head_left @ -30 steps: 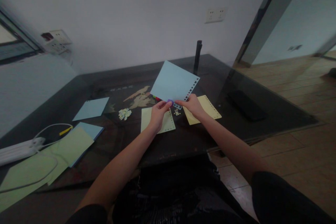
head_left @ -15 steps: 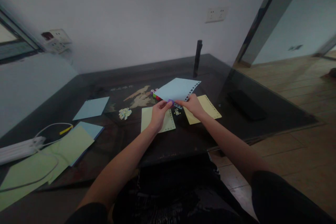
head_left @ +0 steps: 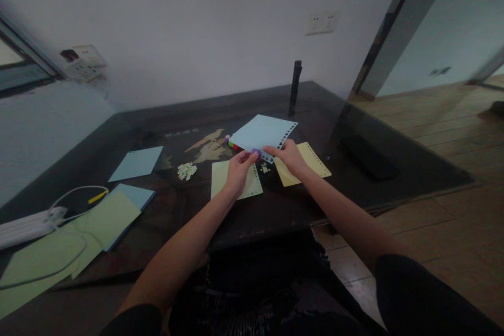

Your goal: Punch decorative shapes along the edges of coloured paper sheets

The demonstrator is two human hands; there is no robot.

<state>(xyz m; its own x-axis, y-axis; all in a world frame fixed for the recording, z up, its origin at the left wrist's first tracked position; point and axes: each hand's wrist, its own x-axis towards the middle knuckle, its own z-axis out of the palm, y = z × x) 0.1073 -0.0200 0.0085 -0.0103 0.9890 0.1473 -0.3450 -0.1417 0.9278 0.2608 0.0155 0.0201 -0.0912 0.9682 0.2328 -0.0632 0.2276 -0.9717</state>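
- Left hand [head_left: 239, 172] clamped on purple object [head_left: 255, 154] — detail blurred.
- Right hand [head_left: 290, 157] pinching blue sheet [head_left: 268, 131], 5 o'clock — underside hidden.
- Coloured items [head_left: 231, 144], sheet's 9 o'clock, partly covered.

The left hand [head_left: 238, 172] pinches a small purple thing [head_left: 255, 154] at the near edge of a blue sheet [head_left: 262, 132] held over the dark table [head_left: 275, 215]; the right hand [head_left: 292, 158] grips that sheet by its hole-lined side; I see paper bits [head_left: 264, 168] between two yellowish sheets [head_left: 219, 176], and a bigger heap of bits [head_left: 186, 170] off left.
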